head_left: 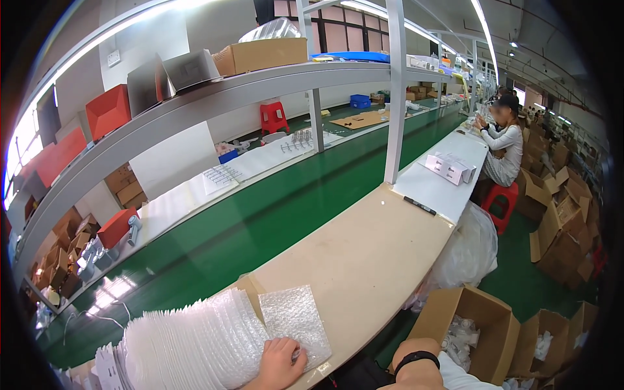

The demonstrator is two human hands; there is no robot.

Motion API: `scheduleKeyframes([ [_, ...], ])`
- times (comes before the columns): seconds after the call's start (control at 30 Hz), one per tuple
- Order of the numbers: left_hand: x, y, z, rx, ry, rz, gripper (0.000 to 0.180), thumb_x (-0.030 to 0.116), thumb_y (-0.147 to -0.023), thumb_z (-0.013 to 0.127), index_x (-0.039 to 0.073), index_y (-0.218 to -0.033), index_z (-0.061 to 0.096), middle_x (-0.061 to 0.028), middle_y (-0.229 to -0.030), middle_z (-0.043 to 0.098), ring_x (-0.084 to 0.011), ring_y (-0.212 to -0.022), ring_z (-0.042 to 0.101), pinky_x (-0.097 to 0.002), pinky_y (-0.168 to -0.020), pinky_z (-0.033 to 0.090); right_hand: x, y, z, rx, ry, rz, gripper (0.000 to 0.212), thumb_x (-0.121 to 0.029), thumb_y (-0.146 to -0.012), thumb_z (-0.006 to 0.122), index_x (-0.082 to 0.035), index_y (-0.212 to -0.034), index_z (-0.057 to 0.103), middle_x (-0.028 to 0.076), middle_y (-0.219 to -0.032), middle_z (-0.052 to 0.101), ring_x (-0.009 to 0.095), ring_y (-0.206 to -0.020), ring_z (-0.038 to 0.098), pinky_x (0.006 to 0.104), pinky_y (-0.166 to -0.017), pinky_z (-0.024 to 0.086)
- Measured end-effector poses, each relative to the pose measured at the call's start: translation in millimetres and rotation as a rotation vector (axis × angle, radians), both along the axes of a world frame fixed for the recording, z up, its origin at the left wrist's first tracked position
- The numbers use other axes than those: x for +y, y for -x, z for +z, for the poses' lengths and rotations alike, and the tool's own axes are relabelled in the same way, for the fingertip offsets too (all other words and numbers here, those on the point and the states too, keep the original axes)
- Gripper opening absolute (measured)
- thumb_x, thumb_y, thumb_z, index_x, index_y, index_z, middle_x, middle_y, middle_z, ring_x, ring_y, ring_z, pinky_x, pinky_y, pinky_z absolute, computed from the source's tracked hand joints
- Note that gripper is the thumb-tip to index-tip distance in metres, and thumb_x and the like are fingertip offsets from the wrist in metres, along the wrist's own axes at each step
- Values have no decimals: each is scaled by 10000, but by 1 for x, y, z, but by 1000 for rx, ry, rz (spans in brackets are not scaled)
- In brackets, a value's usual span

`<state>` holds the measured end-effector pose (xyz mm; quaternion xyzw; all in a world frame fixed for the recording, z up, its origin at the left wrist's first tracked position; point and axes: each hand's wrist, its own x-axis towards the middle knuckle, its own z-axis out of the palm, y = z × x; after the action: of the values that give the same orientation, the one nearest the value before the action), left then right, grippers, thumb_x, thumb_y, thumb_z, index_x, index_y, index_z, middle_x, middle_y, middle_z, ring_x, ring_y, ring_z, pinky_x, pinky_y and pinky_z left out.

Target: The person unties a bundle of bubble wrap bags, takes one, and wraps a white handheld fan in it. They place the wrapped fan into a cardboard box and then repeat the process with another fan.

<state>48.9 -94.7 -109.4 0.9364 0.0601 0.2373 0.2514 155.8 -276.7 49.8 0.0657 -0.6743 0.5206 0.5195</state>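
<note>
My left hand [281, 363] rests at the near table edge with its fingers curled over the lower left corner of a clear bubble wrap bag [296, 318]. That bag lies flat on the beige tabletop. Directly left of the hand, a long row of bubble wrap bags [188, 344] stands packed on edge. My right hand [411, 349] is at the lower edge, right of the table and beside an open carton; a black band circles the wrist. Its fingers are hidden, so what it holds, if anything, does not show.
The open carton [500, 335] contains clear plastic pieces. A black marker [420, 206] and folded white card [450, 169] lie farther along the bench. A green conveyor belt [260, 224] runs beyond it, below a grey shelf [273, 75]. A co-worker [507, 140] sits far right.
</note>
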Motion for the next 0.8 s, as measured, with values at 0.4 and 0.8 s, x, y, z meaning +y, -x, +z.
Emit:
scheduleKeyframes([
  [0.4,-3,1,1,48,9,2,123,125,-760,656,48,-744,562,-96,-690,544,-292,-686,529,-395,-668,376,-5,5,-6,25,-29,-38,1038,-563,-915,496,115,-1454,-75,277,-1538,9,334,-1436,88,430,-1134,118],
  [0.8,-10,1,10,-67,77,-26,204,87,-800,578,30,-678,426,-186,-643,420,-408,-639,421,-477,-608,325,-19,4,-5,27,-51,-152,1038,-563,-916,494,111,-1455,-83,276,-1540,-6,328,-1439,76,429,-1133,118],
])
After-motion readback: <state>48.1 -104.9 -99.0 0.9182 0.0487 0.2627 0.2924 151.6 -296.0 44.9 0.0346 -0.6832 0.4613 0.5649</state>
